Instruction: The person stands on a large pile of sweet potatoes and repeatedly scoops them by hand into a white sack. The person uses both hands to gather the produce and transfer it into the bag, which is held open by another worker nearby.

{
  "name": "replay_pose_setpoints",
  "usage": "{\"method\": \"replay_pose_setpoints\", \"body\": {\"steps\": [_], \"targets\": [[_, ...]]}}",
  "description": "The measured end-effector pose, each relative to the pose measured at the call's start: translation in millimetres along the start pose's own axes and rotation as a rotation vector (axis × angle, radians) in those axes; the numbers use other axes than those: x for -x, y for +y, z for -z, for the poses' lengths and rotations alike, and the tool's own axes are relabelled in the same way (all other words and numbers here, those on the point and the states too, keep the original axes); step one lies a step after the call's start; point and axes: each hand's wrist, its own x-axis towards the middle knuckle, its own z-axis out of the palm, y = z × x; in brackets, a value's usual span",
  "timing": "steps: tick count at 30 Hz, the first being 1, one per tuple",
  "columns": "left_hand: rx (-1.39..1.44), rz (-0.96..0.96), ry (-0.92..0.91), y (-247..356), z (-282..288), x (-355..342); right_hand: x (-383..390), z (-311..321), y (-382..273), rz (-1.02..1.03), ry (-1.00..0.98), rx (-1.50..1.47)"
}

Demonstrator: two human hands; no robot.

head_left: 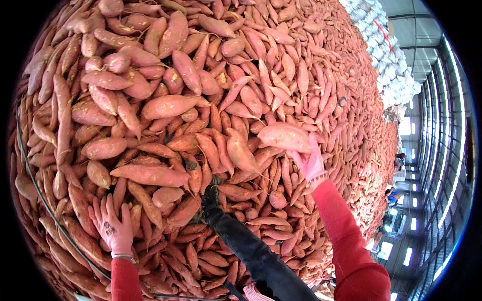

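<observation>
Gripping one thick sweet potato (284, 137) by its right end, our right hand (312, 163) holds it over the pile (201, 100), beyond and to the right of the leg (253, 251); that end probably suits the fingers better than the broad middle. Our left hand (113, 228) holds nothing, its fingers spread over the pile left of the leg, perhaps for balance; how much weight it bears we cannot tell. White sacks (384, 55) rise far beyond the leg.
</observation>
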Motion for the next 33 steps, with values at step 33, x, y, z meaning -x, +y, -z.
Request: {"method": "replay_pose_setpoints", "body": {"steps": [33], "targets": [[2.801,0.918,-0.054,-49,93,422,419,-95,153,-0.903,-1.395,0.507]]}}
